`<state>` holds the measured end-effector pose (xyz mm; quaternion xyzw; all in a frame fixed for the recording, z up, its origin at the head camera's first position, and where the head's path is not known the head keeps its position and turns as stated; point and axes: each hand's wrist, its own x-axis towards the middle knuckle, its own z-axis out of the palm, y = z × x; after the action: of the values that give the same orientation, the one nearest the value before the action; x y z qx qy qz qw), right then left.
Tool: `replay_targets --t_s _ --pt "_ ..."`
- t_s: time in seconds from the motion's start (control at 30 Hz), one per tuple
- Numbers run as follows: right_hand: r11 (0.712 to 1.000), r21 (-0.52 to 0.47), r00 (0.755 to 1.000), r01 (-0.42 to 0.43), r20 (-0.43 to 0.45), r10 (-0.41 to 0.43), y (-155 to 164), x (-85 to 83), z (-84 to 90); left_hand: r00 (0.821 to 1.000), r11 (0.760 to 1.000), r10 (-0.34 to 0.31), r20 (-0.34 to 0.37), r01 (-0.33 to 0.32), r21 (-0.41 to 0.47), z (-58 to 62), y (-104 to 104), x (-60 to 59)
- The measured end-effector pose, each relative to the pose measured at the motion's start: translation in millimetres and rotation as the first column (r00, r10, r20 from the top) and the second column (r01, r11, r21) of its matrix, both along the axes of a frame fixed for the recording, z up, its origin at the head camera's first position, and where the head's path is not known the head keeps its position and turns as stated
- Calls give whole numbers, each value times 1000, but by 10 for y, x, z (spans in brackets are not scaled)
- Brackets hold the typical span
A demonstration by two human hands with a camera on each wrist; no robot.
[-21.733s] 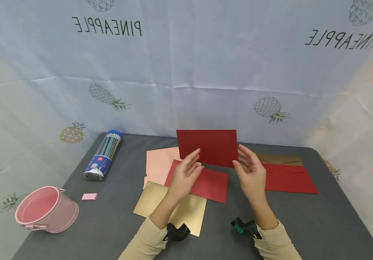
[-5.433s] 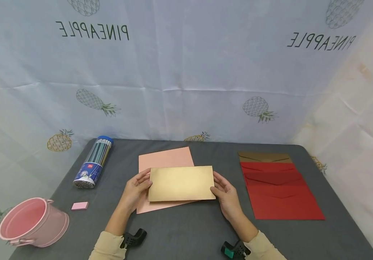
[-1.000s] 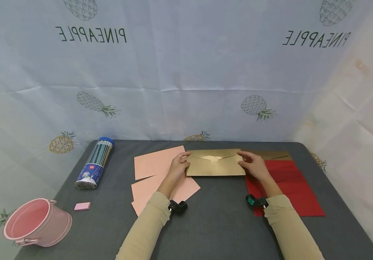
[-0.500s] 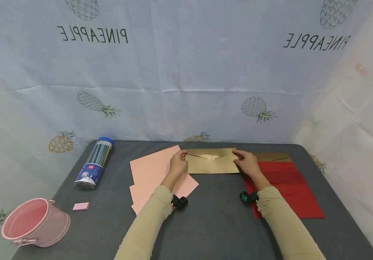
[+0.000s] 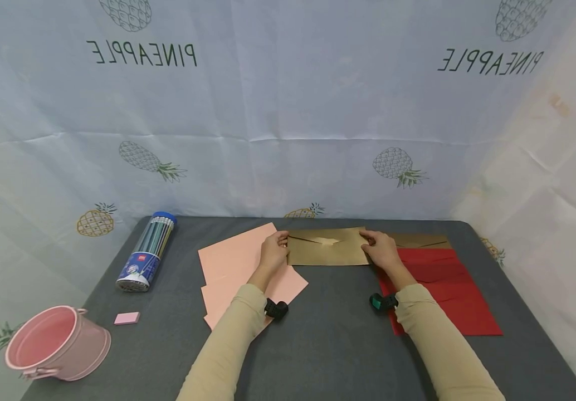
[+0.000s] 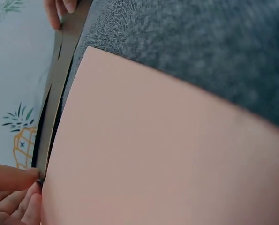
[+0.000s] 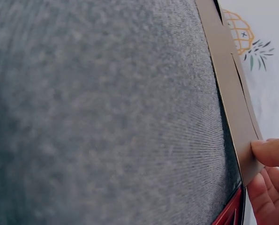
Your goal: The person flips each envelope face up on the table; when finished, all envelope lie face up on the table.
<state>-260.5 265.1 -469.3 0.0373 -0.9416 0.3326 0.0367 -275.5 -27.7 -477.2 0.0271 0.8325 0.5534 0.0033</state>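
A white pineapple-print cloth (image 5: 288,100) is spread across the upper half of the frame; below it, the lower half is filled by a grey-covered table (image 5: 318,362). A fan of overlapping peach papers (image 5: 238,273) is laid left of centre, partly covered by the left arm; a stack of red envelopes (image 5: 453,306) is set at the right, its near-left part crossed by the right arm; the lower left is occupied by a pink bucket (image 5: 87,348).

A gold envelope (image 5: 327,254) is held at the centre, flap side in view, directly between the two hands; its left short edge is pinched by the left hand (image 5: 272,255), its right short edge by the right hand (image 5: 384,255); in both wrist views the thumb is laid on the near face and the fingers are tucked behind; the middle of the envelope is left ungripped, and whether its lower edge is touching the table cannot be told.

A tub of pencils (image 5: 144,259) is placed slantwise at left; a second gold envelope (image 5: 422,241) is shown as a strip above the red stack; nearest the tub and bucket, a pink eraser (image 5: 126,318) is seen.
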Motion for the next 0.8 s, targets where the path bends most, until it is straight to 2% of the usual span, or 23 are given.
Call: replay_targets --t_s 0.2,0.33,0.47,0.63,0.8 --pt "998 54 998 -17 -55 20 -20 -12 -37 1000 995 8 -28 -11 -103 -27 31 -9" --pt "996 88 996 -18 -86 26 -43 -25 -61 999 991 24 -37 -28 -131 -31 47 -14" --pt "996 92 998 -3 -66 9 -42 -21 -67 999 990 24 -38 -29 -135 -42 64 -25" --pt "1000 18 995 -2 -96 4 -39 42 -3 999 997 2 -54 -6 -82 -57 -11 2" --pt "993 -103 992 -57 -117 45 -136 191 83 996 1000 -7 -86 8 16 39 -235 200"
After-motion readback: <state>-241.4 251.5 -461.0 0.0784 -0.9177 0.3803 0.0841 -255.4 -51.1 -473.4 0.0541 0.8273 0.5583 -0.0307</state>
